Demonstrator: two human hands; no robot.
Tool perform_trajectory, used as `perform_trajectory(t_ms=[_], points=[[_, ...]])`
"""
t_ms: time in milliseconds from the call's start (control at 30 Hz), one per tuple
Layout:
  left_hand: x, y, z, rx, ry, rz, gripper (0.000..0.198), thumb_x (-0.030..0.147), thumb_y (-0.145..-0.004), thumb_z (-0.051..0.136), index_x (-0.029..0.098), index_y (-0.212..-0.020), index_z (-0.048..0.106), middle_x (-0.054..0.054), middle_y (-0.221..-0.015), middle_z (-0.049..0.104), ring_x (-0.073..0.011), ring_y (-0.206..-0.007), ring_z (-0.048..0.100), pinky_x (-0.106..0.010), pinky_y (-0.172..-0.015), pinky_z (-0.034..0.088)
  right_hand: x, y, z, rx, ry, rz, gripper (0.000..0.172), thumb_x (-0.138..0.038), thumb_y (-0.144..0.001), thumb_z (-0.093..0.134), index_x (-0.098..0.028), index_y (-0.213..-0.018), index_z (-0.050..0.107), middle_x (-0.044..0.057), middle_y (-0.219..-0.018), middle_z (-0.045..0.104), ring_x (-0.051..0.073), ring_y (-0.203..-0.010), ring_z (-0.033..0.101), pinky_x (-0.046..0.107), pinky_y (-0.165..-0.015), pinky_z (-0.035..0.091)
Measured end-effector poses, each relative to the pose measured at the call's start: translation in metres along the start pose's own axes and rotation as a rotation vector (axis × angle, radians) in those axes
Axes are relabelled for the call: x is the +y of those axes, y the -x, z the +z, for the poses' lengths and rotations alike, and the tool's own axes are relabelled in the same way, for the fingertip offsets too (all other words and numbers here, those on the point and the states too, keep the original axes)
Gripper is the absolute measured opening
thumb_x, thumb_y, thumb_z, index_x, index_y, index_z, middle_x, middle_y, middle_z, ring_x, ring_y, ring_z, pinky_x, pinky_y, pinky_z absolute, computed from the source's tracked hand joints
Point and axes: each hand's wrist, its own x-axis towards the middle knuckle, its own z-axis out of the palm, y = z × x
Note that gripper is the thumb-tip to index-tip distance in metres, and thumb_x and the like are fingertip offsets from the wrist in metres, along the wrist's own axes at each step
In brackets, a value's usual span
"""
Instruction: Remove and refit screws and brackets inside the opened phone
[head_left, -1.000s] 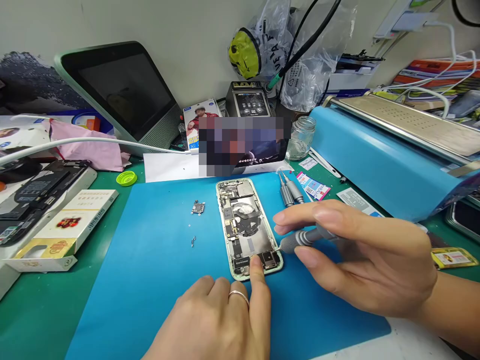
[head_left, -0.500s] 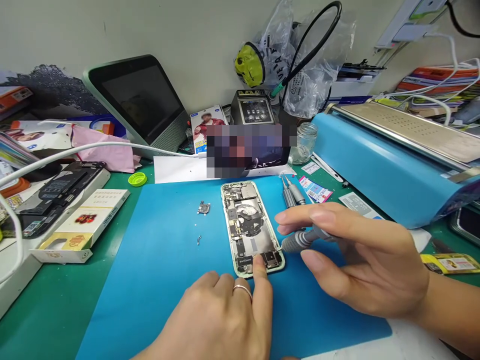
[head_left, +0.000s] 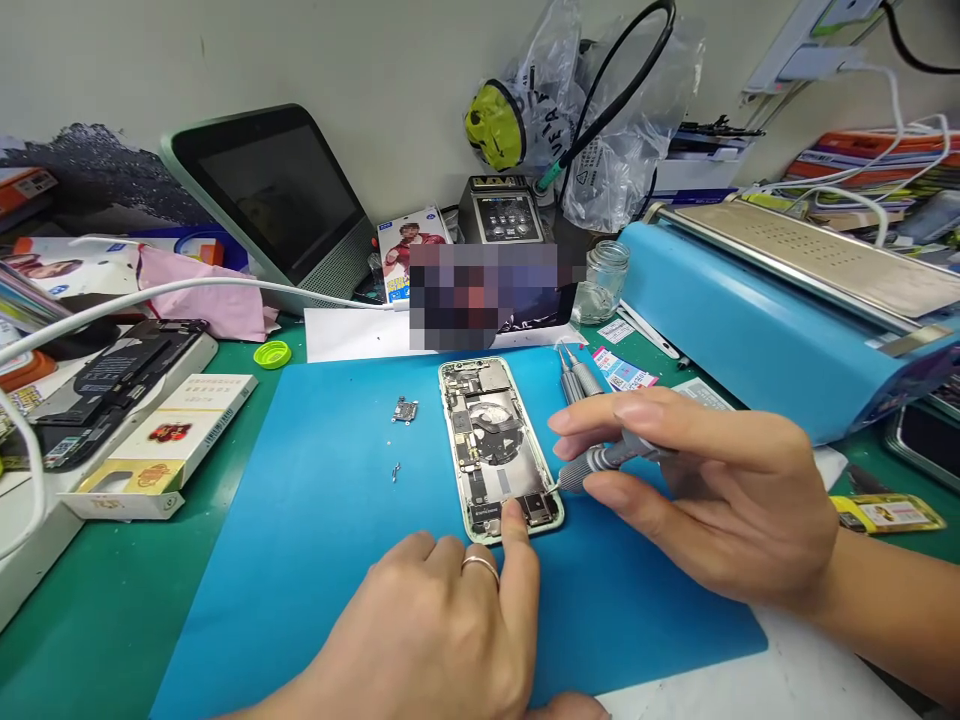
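Note:
An opened phone [head_left: 508, 478] lies on the blue mat [head_left: 315, 590], its inner boards and metal plate exposed. My left hand [head_left: 450, 620], ringed on one finger, presses a stretched index fingertip on the phone's near end; its other fingers are curled and hold nothing. In my right hand [head_left: 727, 500] is a grey screwdriver [head_left: 581, 472], held low and slanted between thumb and fingers. Its tip meets the phone's right edge near the lower corner. Left of the phone lie a small circuit-board part [head_left: 405, 410] and a tiny metal piece [head_left: 396, 472].
Behind the phone lie more screwdrivers [head_left: 577, 378]. A propped-up device [head_left: 487, 300] with a blurred screen and a glass jar [head_left: 602, 285] stand at the back. A blue machine [head_left: 720, 340] flanks the right; a cigarette-type box [head_left: 169, 430] and another opened phone [head_left: 112, 385] lie left.
My right thumb has come closer to the screwdriver handle, and the tool has tilted slightly. My left fingertip stays on the phone. The whole view has shifted a little.

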Motion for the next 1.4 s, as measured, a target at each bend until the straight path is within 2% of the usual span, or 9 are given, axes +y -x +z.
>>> perform_trajectory(t_ms=[167, 300, 500, 600, 767, 933, 1133, 1233, 1400], points=[[0.0003, 0.0004, -0.0007, 0.003, 0.006, -0.009, 0.069, 0.057, -0.109, 0.031, -0.005, -0.131, 0.052, 0.002, -0.061, 0.061, -0.018, -0.047, 0.061, -0.032, -0.042, 0.046, -0.0034, -0.0026, 0.0025, 0.03, 0.002, 0.024, 0.078, 0.007, -0.088, 0.063, -0.032, -0.153, 0.051, 0.007, -0.129, 0.075, 0.018, -0.105, 0.077, 0.031, -0.077, 0.071], [0.0006, 0.0007, -0.0007, -0.01, 0.014, -0.004, 0.072, 0.057, -0.11, 0.024, -0.006, -0.132, 0.051, 0.001, -0.061, 0.061, -0.0191, -0.048, 0.062, -0.032, -0.042, 0.047, -0.0045, -0.0045, 0.001, 0.011, 0.043, 0.009, 0.08, 0.005, -0.086, 0.072, -0.035, -0.153, 0.051, 0.007, -0.129, 0.077, 0.018, -0.099, 0.078, 0.03, -0.074, 0.071], [0.0001, 0.0003, 0.0006, -0.011, 0.035, -0.006, 0.072, 0.059, -0.109, 0.027, -0.004, -0.131, 0.054, 0.001, -0.062, 0.062, -0.0188, -0.048, 0.063, -0.032, -0.042, 0.048, -0.0025, -0.0038, 0.0004, -0.011, 0.054, 0.003, 0.079, 0.007, -0.088, 0.063, -0.031, -0.156, 0.049, 0.01, -0.133, 0.074, 0.02, -0.107, 0.077, 0.031, -0.075, 0.072], [-0.0002, 0.0006, 0.0, -0.012, 0.031, -0.003, 0.074, 0.061, -0.109, 0.028, -0.004, -0.131, 0.055, 0.0, -0.063, 0.063, -0.0182, -0.048, 0.062, -0.032, -0.044, 0.049, -0.0019, -0.0005, 0.0002, -0.017, 0.06, -0.027, 0.081, 0.008, -0.085, 0.068, -0.028, -0.155, 0.05, 0.011, -0.133, 0.074, 0.021, -0.112, 0.076, 0.028, -0.072, 0.071], [-0.0002, -0.0002, -0.0005, -0.017, 0.026, -0.006, 0.072, 0.059, -0.109, 0.027, -0.004, -0.13, 0.056, 0.0, -0.062, 0.062, -0.018, -0.048, 0.061, -0.032, -0.043, 0.048, -0.0043, 0.0014, 0.0009, 0.012, 0.077, -0.006, 0.078, 0.009, -0.085, 0.063, -0.027, -0.154, 0.053, 0.011, -0.134, 0.074, 0.02, -0.109, 0.077, 0.032, -0.081, 0.071], [-0.0014, -0.002, -0.0008, -0.001, 0.028, -0.015, 0.068, 0.056, -0.109, 0.031, -0.004, -0.13, 0.055, 0.001, -0.061, 0.061, -0.0181, -0.047, 0.061, -0.032, -0.043, 0.047, -0.0051, 0.0008, 0.003, 0.01, 0.063, -0.01, 0.085, 0.009, -0.082, 0.067, -0.03, -0.156, 0.05, 0.009, -0.136, 0.074, 0.021, -0.109, 0.077, 0.031, -0.075, 0.072], [-0.0015, -0.0028, -0.0011, -0.014, 0.031, -0.005, 0.068, 0.056, -0.108, 0.033, -0.004, -0.13, 0.055, 0.001, -0.061, 0.061, -0.0183, -0.048, 0.061, -0.032, -0.042, 0.046, -0.0068, 0.0031, 0.0016, -0.024, 0.123, -0.013, 0.082, 0.007, -0.086, 0.061, -0.03, -0.158, 0.047, 0.011, -0.136, 0.074, 0.023, -0.111, 0.077, 0.035, -0.08, 0.073], [-0.0015, -0.0023, -0.0012, -0.009, 0.03, -0.006, 0.07, 0.058, -0.108, 0.034, -0.004, -0.13, 0.056, 0.001, -0.062, 0.062, -0.0178, -0.048, 0.061, -0.031, -0.043, 0.046, -0.0068, 0.001, 0.0035, -0.01, 0.144, -0.045, 0.082, 0.005, -0.086, 0.067, -0.03, -0.158, 0.047, 0.011, -0.132, 0.076, 0.026, -0.115, 0.077, 0.035, -0.077, 0.073], [-0.0006, 0.0004, -0.0024, -0.019, 0.041, -0.02, 0.071, 0.06, -0.107, 0.034, -0.003, -0.131, 0.056, 0.001, -0.062, 0.062, -0.018, -0.048, 0.062, -0.031, -0.042, 0.046, -0.0061, -0.0064, 0.009, 0.046, 0.124, -0.017, 0.083, 0.007, -0.085, 0.068, -0.033, -0.155, 0.05, 0.004, -0.115, 0.081, 0.02, -0.101, 0.082, 0.029, -0.079, 0.072]])
